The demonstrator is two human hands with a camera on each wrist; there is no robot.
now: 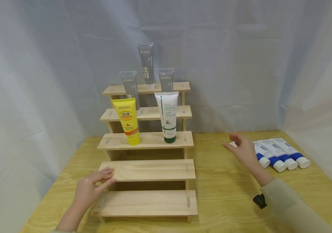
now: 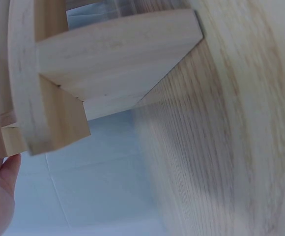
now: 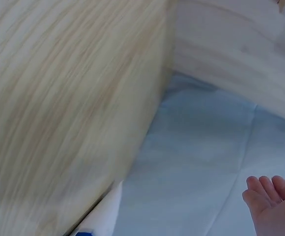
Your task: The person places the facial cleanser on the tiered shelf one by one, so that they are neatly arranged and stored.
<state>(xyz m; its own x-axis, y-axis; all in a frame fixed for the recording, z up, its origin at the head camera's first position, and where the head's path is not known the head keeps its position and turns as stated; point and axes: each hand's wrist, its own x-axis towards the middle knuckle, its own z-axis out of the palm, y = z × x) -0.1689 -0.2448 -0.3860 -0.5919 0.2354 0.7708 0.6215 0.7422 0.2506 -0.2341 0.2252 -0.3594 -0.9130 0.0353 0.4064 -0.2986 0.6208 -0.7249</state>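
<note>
My left hand (image 1: 91,186) grips the left end of the second-lowest shelf of a stepped wooden display rack (image 1: 151,170), fingers over the top and thumb at the front edge. The left wrist view shows the fingers partly hidden behind the board. Raised over the table at the right, my right hand (image 1: 246,153) holds nothing, its fingers apart from the thumb. Just beyond it lie several white-and-blue squeeze tubes (image 1: 278,152), caps toward me; the hand hides part of the leftmost one. In the right wrist view, one white tube (image 3: 105,211) shows at the bottom.
On the rack's middle shelf stand a yellow tube (image 1: 129,121) and a white tube with a green cap (image 1: 167,118). Behind them, grey tubes (image 1: 146,63) occupy the two upper shelves. A small black object (image 1: 260,201) shows beside my right sleeve. Pale sheeting (image 1: 227,64) hangs behind the table.
</note>
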